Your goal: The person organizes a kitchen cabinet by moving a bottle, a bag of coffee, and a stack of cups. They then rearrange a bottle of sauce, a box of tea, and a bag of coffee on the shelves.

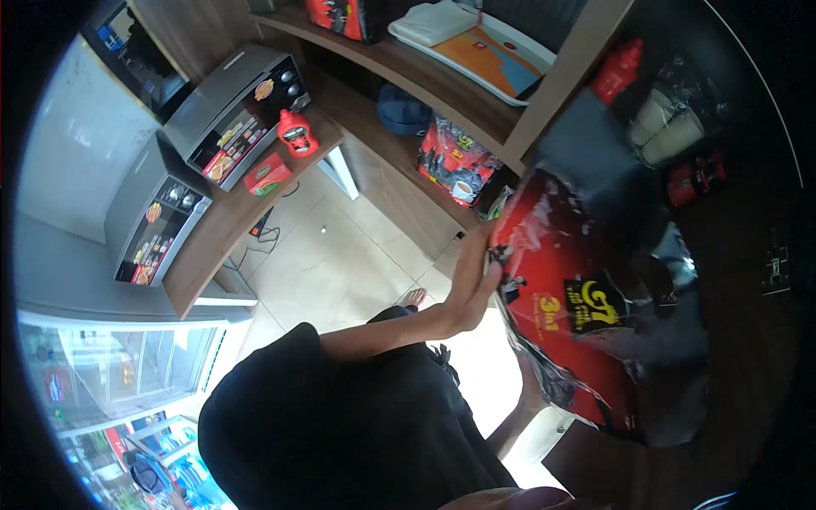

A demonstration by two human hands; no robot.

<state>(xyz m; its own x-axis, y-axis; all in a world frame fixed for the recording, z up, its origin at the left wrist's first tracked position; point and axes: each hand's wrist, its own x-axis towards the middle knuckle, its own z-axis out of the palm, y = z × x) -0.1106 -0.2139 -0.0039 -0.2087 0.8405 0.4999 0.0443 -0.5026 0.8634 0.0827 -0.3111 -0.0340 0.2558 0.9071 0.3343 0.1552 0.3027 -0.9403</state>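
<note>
We hold a big, glossy red-and-black bag [586,314] at the right of the view; its print reads "G7" and "3in1". Our left hand [478,285] grips its near edge, fingers closed on the plastic. Our right hand [530,389] is at the lower edge, its fingers partly hidden, so we cannot tell how they stand. A red packet [457,161], also marked "G7" and "3in1", sits on a shelf [374,106]. Two ovens [242,115] [160,212] bear food-picture labels too small to read.
</note>
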